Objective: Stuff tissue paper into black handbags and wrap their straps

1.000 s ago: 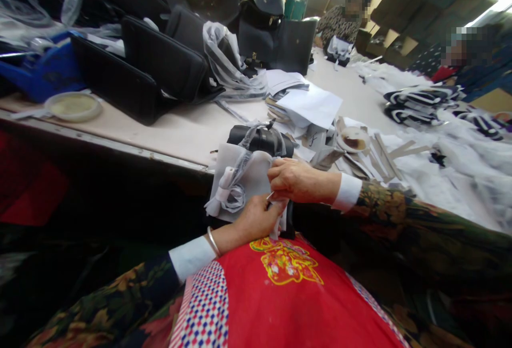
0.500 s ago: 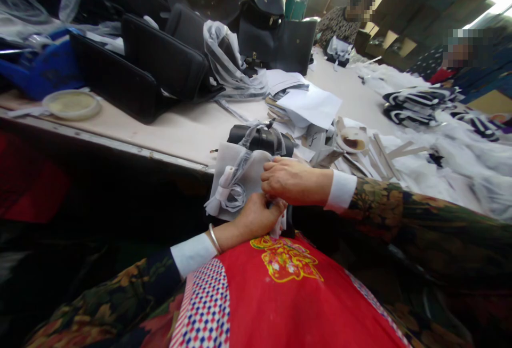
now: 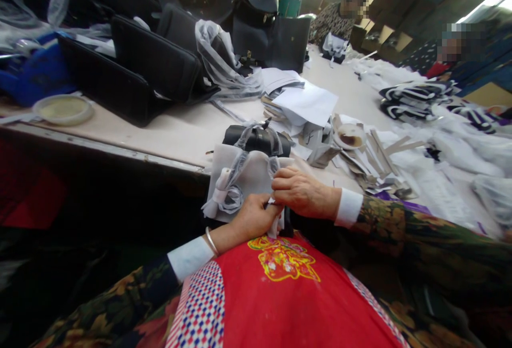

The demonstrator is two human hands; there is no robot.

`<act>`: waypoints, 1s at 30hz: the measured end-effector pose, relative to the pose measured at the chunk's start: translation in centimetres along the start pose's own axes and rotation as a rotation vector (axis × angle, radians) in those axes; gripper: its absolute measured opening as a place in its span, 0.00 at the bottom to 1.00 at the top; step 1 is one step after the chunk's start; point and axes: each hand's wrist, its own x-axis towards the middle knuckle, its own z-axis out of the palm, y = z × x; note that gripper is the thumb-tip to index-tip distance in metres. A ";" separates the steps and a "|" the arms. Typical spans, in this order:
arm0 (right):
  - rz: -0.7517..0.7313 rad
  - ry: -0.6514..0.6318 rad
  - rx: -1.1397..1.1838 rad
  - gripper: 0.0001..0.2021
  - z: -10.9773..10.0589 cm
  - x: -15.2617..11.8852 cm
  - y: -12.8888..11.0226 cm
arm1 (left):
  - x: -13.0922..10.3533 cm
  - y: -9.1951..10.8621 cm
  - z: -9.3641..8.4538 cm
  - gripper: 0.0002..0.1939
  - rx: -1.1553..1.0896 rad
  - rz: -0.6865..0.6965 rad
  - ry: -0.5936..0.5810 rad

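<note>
A black handbag (image 3: 260, 139) sits at the table's front edge, with its handle in clear plastic. Over its near side lies a white wrapping sheet (image 3: 256, 169). A coiled plastic-covered strap (image 3: 234, 199), bound with white wrap, rests on the left of that sheet. My left hand (image 3: 256, 215) is closed in a pinch on a white wrapping strip (image 3: 274, 227), whose end hangs below the fingers. My right hand (image 3: 302, 192) is beside it on the right, fingers curled together at the strip's upper part. The fingers partly hide what they grip.
Black bags (image 3: 156, 65) stand at the back left, near a blue bin (image 3: 44, 73) and a round lid of pale paste (image 3: 63, 109). Papers (image 3: 306, 103), card strips (image 3: 380, 148) and a small bowl (image 3: 350, 137) lie to the right. Two people sit farther back.
My right hand has shifted slightly right and down. My left hand keeps its pinch on the strip. The whole view has moved a little.
</note>
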 end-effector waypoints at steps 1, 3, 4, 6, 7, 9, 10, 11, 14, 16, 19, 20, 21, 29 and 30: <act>0.015 0.004 0.020 0.13 0.1 -0.4 -0.1 | 0.0 -0.1 0.0 0.19 -0.018 -0.016 -0.004; 0.047 0.022 0.029 0.11 0.3 -1.4 -0.4 | 0.0 -0.2 -0.1 0.19 -0.064 -0.053 -0.024; 0.059 0.039 0.018 0.13 0.5 -1.9 -0.6 | 0.0 -0.2 -0.2 0.19 -0.090 -0.071 -0.040; 0.080 0.095 -0.031 0.16 1.2 -2.9 -0.8 | -0.1 -0.3 -0.4 0.17 -0.149 -0.090 -0.078; 0.088 0.136 -0.062 0.15 1.6 -3.3 -0.9 | -0.1 -0.4 -0.5 0.16 -0.185 -0.090 -0.102; 0.105 0.229 -0.120 0.13 2.3 -4.0 -1.1 | -0.2 -0.3 -0.8 0.15 -0.271 -0.082 -0.139; 0.114 0.272 -0.141 0.13 2.7 -4.1 -1.2 | -0.2 -0.3 -0.9 0.16 -0.316 -0.083 -0.150; 0.123 0.308 -0.158 0.12 3.0 -4.2 -1.4 | -0.3 -0.2 -0.9 0.16 -0.354 -0.092 -0.158; 0.164 0.378 -0.186 0.12 3.9 -4.3 -2.0 | -0.4 0.2 -0.7 0.20 -0.397 -0.134 -0.149; 0.212 0.425 -0.183 0.12 4.3 -4.4 -2.5 | -0.4 0.5 -0.5 0.22 -0.392 -0.161 -0.133; 0.281 0.517 -0.145 0.14 4.2 -5.4 -2.8 | -0.3 0.7 -0.2 0.23 -0.380 -0.194 -0.098; 0.315 0.565 -0.133 0.14 3.8 -6.0 -2.6 | -0.2 0.8 -0.1 0.23 -0.375 -0.205 -0.085; 0.370 0.625 -0.124 0.15 3.2 -6.8 -2.1 | -0.1 0.8 0.0 0.22 -0.369 -0.216 -0.073; 1.311 1.101 0.268 0.15 -3.3 -13.3 5.8 | 0.3 0.8 0.3 0.24 -0.266 -0.232 -0.045; 1.369 1.071 0.349 0.16 -3.3 -13.6 6.7 | 0.3 0.7 0.3 0.24 -0.255 -0.225 -0.034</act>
